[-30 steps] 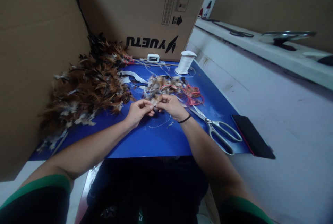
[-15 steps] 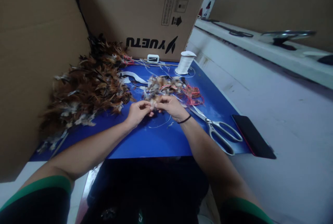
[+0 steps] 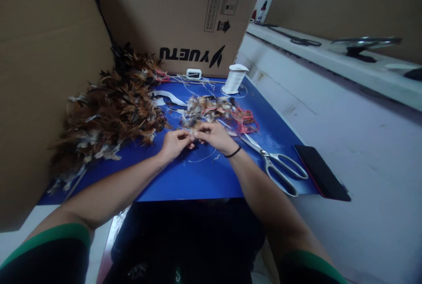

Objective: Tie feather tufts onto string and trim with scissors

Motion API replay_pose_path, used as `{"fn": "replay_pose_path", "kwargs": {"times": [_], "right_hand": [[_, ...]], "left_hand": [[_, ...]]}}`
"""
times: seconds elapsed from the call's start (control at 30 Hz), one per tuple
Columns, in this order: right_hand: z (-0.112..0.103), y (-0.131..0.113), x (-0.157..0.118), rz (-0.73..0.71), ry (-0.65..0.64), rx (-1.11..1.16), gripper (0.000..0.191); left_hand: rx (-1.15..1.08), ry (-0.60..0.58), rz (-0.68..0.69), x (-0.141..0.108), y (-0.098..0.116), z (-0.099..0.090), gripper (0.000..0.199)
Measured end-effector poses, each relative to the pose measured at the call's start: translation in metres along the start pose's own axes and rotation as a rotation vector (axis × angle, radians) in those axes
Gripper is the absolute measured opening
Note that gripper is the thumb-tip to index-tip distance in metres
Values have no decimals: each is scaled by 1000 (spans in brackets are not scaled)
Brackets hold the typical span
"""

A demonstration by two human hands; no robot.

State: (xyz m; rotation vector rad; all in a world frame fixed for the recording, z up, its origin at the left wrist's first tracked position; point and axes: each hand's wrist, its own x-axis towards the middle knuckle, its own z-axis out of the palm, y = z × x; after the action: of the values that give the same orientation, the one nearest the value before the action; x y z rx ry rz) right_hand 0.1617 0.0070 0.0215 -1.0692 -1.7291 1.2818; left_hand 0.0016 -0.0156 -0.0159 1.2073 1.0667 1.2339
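My left hand and my right hand meet low over the blue tabletop, thumbs and fingers pinched together tip to tip. Whatever lies between the fingertips is pale and too small to make out. Just beyond them is a bundle of grey, tan and white feathers, tied with pink string at its right end. A thin white thread curves on the table below the fingers. Silver scissors lie partly open, right of my right wrist.
A big heap of brown feathers fills the left side. At the back stand a white spool and a small white case. White ribbon lies behind my hands. A phone rests at the right edge; cardboard walls the back.
A pale fluffy tuft that showed at my fingertips is now mostly out of sight. Both hands stay pinched together in nearly the same place.
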Motion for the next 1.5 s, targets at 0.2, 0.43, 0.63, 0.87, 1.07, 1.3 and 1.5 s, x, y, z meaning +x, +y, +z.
{"fn": "replay_pose_path", "kwargs": {"times": [0.2,0.43,0.63,0.87,1.07,1.3,1.5], "right_hand": [[-4,3,2,-54,47,4,21],[-17,22,13,-210,316,-287,15],[-7,22,27,-231,294,-566,14],[14,8,62,-182,182,-903,19],[28,17,89,27,212,-990,14],[13,17,83,-42,217,-771,10],[-11,3,45,-294,334,-626,10]], "left_hand": [[-53,31,-21,1,1,0,31],[-222,206,31,5,10,-5,38],[-297,300,55,12,9,-12,39],[-312,309,43,14,6,-13,36],[-332,297,20,13,8,-12,33],[-356,272,10,13,8,-13,34],[-379,158,-21,13,8,-13,35]]}}
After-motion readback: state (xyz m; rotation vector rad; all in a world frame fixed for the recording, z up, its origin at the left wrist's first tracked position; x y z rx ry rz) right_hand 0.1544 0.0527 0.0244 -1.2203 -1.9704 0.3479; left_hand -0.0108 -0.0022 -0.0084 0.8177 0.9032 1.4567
